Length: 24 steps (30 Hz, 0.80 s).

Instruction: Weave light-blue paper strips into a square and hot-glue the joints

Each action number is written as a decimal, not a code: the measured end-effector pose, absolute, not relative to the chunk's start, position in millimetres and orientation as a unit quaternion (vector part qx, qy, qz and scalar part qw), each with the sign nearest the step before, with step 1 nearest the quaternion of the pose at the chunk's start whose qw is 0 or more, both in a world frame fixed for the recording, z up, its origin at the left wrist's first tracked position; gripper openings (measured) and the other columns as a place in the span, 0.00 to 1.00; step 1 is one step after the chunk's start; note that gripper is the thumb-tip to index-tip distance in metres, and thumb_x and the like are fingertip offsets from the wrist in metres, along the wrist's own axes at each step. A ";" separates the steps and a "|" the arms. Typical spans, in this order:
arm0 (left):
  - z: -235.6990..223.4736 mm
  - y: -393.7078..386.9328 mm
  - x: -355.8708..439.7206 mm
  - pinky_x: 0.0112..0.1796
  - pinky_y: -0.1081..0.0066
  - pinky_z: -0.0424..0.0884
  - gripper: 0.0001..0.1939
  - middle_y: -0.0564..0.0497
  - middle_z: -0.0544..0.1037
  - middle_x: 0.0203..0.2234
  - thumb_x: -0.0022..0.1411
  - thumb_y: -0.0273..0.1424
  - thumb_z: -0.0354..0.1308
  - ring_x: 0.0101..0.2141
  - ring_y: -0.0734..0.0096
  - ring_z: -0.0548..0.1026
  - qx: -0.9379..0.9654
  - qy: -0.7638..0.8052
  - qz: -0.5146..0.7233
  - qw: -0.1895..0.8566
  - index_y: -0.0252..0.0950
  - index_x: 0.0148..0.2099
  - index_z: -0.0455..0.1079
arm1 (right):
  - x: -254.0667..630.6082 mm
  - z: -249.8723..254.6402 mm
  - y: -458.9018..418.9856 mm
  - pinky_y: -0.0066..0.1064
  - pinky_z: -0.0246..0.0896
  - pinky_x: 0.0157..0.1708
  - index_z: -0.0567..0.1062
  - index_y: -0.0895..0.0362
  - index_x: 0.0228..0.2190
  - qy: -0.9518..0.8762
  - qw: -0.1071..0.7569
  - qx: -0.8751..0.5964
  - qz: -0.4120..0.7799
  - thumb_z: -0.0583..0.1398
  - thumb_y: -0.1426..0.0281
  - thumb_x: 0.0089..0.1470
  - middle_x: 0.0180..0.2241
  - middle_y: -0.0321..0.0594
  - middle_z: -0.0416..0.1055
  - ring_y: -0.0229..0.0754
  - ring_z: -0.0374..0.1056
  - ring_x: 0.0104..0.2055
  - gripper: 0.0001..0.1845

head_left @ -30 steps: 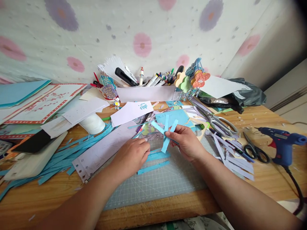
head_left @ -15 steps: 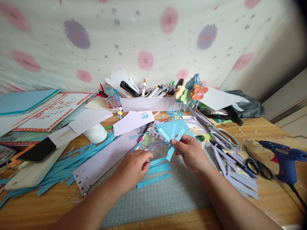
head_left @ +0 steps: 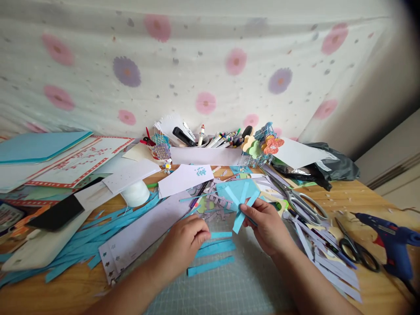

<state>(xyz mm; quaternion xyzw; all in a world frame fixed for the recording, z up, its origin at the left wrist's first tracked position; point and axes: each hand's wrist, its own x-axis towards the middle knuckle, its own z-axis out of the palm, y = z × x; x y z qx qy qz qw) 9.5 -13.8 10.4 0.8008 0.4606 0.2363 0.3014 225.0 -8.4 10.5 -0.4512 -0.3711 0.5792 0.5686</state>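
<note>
My right hand point(head_left: 267, 223) grips several crossed blue paper strips point(head_left: 241, 218) between thumb and fingers, raised above the cutting mat point(head_left: 249, 280); the strips fan out from the pinch. My left hand point(head_left: 188, 240) is curled, with thumb and fingers together, at the left end of a blue paper strip point(head_left: 221, 235) on the mat. That end is hidden by the fingertips, so I cannot tell whether it is held. More loose blue strips point(head_left: 211, 266) lie just in front of it. Behind the held strips is a light blue paper piece point(head_left: 223, 189).
Scissors point(head_left: 356, 247), larger scissors point(head_left: 305, 205) and a blue glue gun point(head_left: 389, 240) lie at right. A heap of blue strips point(head_left: 108, 232), a thread spool point(head_left: 136, 194) and a white card strip point(head_left: 141, 238) are left. A pen holder point(head_left: 210, 155) stands behind.
The view has tilted up a little. My left hand has come slightly nearer to me, its fingertips now at the strip's end. My right hand keeps its hold on the crossed strips.
</note>
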 end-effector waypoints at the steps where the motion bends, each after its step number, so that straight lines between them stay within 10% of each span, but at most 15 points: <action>1: 10.4 -13.3 9.3 0.32 0.72 0.62 0.10 0.53 0.71 0.25 0.62 0.31 0.50 0.29 0.70 0.69 0.785 0.467 0.258 0.315 0.37 0.28 0.67 | 225.0 11.3 -8.5 0.25 0.51 0.21 0.72 0.59 0.22 -0.366 0.572 -0.451 0.579 0.70 0.62 0.37 0.19 0.31 0.63 0.31 0.54 0.19 0.16; 24: 9.4 -20.0 25.8 0.27 0.73 0.67 0.12 0.53 0.75 0.27 0.56 0.39 0.61 0.27 0.72 0.70 0.507 0.445 0.422 0.605 0.36 0.36 0.69 | 181.5 6.0 -30.6 0.25 0.56 0.26 0.74 0.58 0.30 -0.453 0.466 -0.354 0.672 0.65 0.59 0.46 0.25 0.36 0.74 0.37 0.67 0.26 0.15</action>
